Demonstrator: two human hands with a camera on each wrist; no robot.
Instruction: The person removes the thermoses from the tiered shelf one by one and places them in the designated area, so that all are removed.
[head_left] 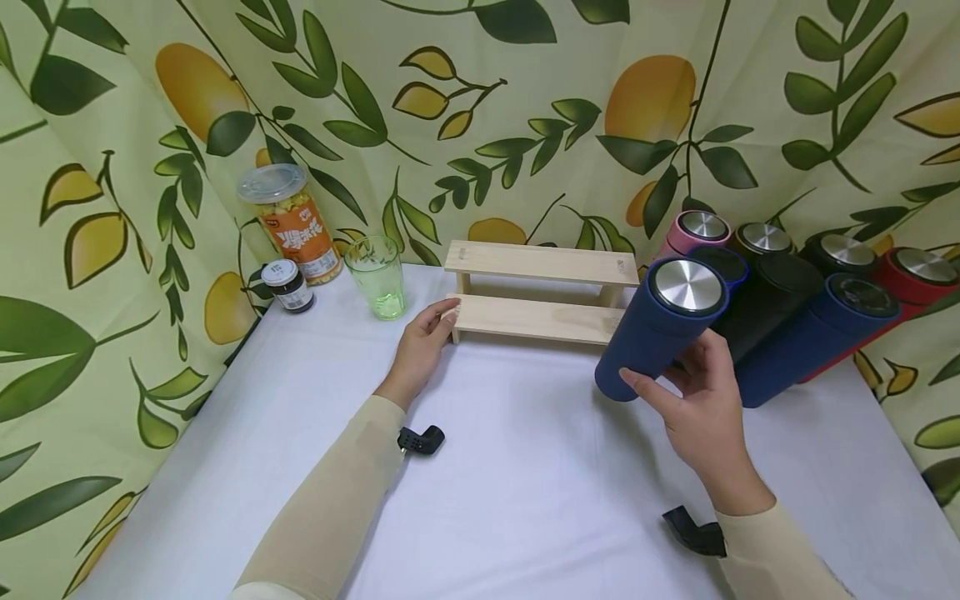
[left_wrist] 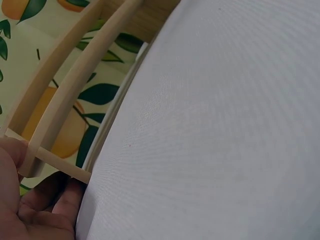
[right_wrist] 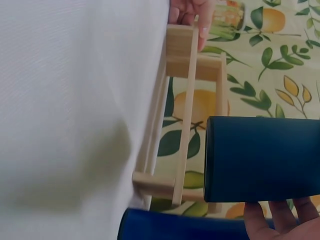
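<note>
My left hand (head_left: 420, 348) grips the left end of the lower step of a two-tier wooden shelf (head_left: 542, 318); in the left wrist view, the thumb lies over the board and other fingers are beside the leg. With my right hand (head_left: 708, 417) I hold a dark blue thermos bottle (head_left: 648, 337) with a shiny steel lid. The bottle is raised off the table, slightly tilted, in front of the shelf's right end. In the right wrist view, fingers (right_wrist: 282, 217) support the held bottle (right_wrist: 262, 160) along its side, while another blue bottle (right_wrist: 180, 225) shows below it.
Several more bottles stand at the right, including a pink one (head_left: 693, 233), a black one (head_left: 780, 296), a blue one (head_left: 817, 333) and a red one (head_left: 926, 275). A green glass (head_left: 378, 279), a small dark jar (head_left: 288, 287) and a snack tub (head_left: 296, 225) stand back left.
</note>
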